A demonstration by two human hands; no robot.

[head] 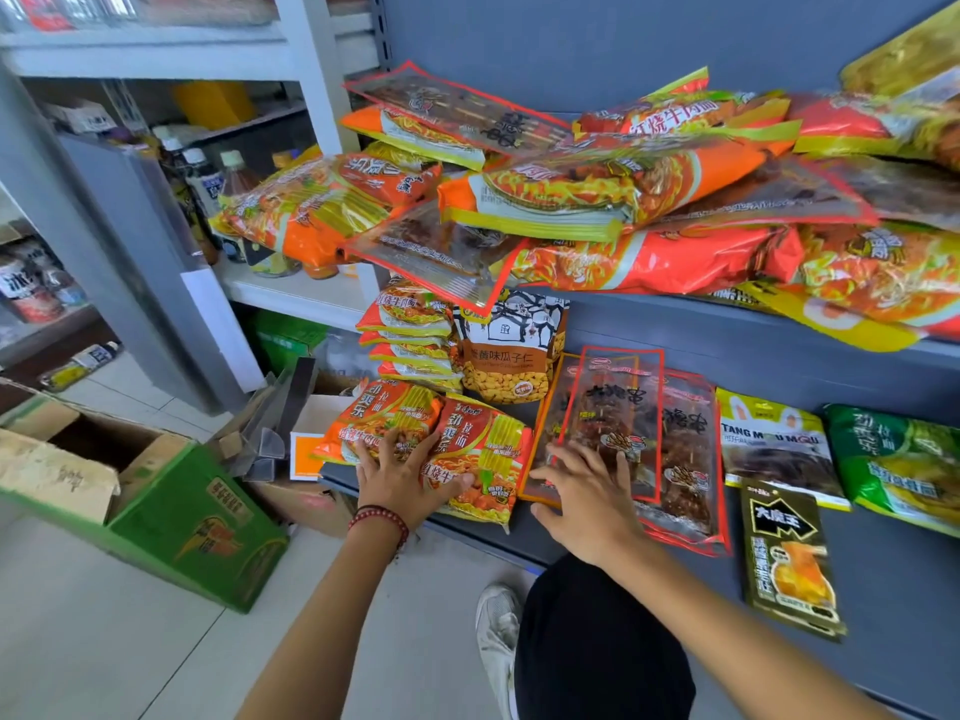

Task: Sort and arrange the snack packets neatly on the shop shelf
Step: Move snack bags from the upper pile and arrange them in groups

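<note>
On the lower grey shelf (883,574) lie two orange noodle packets (483,439) side by side at the left end. My left hand (400,470) presses flat on them with spread fingers. My right hand (587,496) rests with straight fingers on a stack of clear red-edged skewer packets (685,449). Behind stand a stack of orange noodle packets (410,335) and a brown seed bag (509,350). To the right lie a green-topped snack bag (774,444), a green noodle packet (898,459) and a dark packet (789,558).
The upper shelf (727,309) carries a loose heap of orange noodle packets (597,184) and clear skewer packets overhanging its edge. A green cardboard box (197,522) and other boxes sit on the tiled floor at left. Bottles (208,184) stand on the white shelving. My shoe (496,631) is below.
</note>
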